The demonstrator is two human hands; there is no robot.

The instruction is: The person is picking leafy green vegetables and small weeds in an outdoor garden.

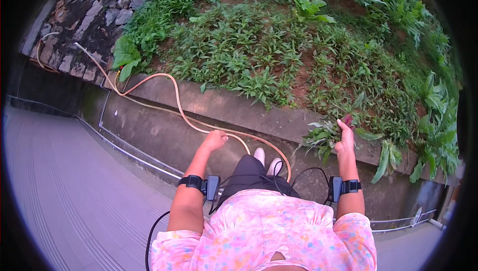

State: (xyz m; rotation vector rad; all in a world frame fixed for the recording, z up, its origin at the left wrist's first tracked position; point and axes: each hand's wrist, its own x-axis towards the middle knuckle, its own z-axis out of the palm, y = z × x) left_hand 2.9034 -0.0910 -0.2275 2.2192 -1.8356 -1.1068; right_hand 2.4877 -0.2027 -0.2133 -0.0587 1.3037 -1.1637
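My right hand [345,136] is closed around a bunch of leafy greens [324,136], whose leaves stick out to its left, over the bed's concrete edge. Dark red leaves [348,121] show beside its fingertips. My left hand [216,140] is curled beside the garden hose [197,127]; whether something small lies between its fingers cannot be told. Beyond both hands, low green plants [239,47] grow in the reddish soil of the raised bed.
The bed's concrete edge [231,105] runs across in front of me. The hose loops past my shoes [259,155]. A stone wall [108,8] stands at upper left; a metal pipe [142,157] borders the corrugated surface [74,181] at left. Black cables hang by my legs.
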